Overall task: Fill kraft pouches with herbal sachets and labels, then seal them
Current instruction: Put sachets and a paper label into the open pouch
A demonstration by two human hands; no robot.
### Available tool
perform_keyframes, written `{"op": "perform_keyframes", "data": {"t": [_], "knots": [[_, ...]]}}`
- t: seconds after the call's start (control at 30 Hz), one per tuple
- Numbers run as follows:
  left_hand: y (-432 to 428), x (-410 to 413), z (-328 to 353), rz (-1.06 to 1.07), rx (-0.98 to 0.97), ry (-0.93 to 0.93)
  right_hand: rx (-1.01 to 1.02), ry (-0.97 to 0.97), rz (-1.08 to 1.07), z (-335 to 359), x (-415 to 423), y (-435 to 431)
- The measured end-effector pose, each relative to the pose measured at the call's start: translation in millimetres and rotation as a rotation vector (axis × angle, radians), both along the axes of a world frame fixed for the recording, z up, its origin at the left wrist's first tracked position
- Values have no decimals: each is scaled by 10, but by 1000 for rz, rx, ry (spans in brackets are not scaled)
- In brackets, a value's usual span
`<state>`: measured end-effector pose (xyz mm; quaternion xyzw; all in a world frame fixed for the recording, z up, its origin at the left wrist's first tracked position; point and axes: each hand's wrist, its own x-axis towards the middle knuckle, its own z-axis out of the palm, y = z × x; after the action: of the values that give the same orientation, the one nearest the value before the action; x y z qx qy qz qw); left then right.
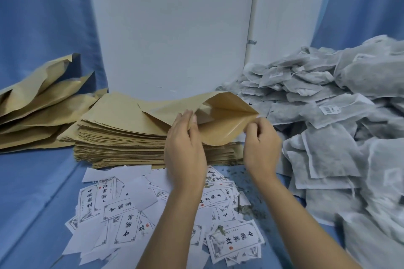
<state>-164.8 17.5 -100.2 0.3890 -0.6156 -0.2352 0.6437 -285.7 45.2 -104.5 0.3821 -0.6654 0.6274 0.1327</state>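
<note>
A kraft pouch (220,116) is held up above a tall stack of flat kraft pouches (122,137), its mouth spread wide toward me. My left hand (184,144) pinches the left lip of the mouth. My right hand (261,144) pinches the right lip with curled fingers. The inside of the pouch looks bare. A heap of grey-white herbal sachets (341,129) fills the right side. White printed labels (157,209) lie scattered in front of the stack, under my forearms.
More kraft pouches (39,111), puffed and loosely piled, lie at the far left. Loose herb crumbs (247,205) are strewn on the blue cloth (32,203) near the labels. A white panel (170,28) stands behind the stack.
</note>
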Motion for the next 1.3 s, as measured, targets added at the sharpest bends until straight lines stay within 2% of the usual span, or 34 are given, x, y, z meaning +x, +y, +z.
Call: {"op": "perform_keyframes", "data": {"t": [0.07,0.1,0.2,0.23,0.3,0.43,0.73,0.87,1.07,1.2,1.3], "knots": [[21,-9,39,-6,20,56,80,-125,13,-104,-87,42],[39,-19,59,-1,15,78,63,-290,84,-139,-120,40],[133,-79,103,-28,-32,131,-241,-1021,330,-168,-162,45],[164,-101,103,-45,-46,135,-363,-1185,321,-181,-178,61],[206,-138,90,-67,-63,122,-539,-1335,233,-209,-213,100],[220,-154,83,-82,-75,132,-684,-1397,183,-231,-268,191],[212,-144,73,-68,-65,127,-819,-1508,470,-109,-389,254],[214,-151,71,-69,-28,150,-909,-1598,471,-78,-540,308],[213,-143,79,-72,-12,173,-827,-1600,301,-99,-601,324],[200,-131,80,-65,-9,181,-637,-1524,203,-121,-476,271],[191,-130,77,-52,-6,189,-454,-1502,297,-149,-313,180]]}}
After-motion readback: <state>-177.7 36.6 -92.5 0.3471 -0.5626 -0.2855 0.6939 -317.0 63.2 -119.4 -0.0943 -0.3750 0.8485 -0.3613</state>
